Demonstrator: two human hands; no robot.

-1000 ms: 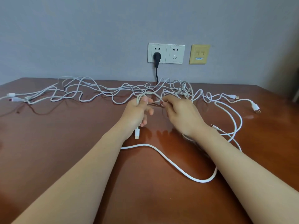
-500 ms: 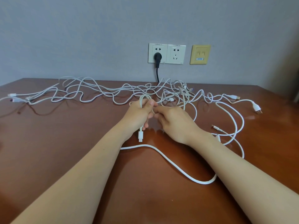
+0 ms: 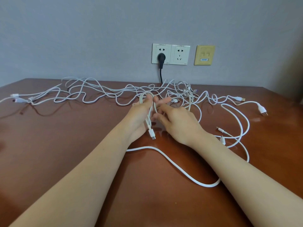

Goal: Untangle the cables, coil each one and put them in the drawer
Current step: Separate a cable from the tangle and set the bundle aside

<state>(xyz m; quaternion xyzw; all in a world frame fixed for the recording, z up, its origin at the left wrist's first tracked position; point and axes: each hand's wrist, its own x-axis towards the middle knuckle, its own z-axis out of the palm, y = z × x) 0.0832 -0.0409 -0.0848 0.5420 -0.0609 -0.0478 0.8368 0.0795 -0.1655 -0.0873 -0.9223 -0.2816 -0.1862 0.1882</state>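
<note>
Head view: your left grip (image 3: 139,115) is curled round a doubled loop of thin white cable (image 3: 147,122). The loop sticks up past the thumb and its USB-C end (image 3: 151,133) hangs below the palm. Your right grip (image 3: 178,122) is slack, fingers stretched toward that loop, just beside the left thumb; can't tell if they touch it. The tangle (image 3: 98,94) is spread along the back of the desk (image 3: 65,145). A thick white cable (image 3: 206,185) curves between your forearms.
</note>
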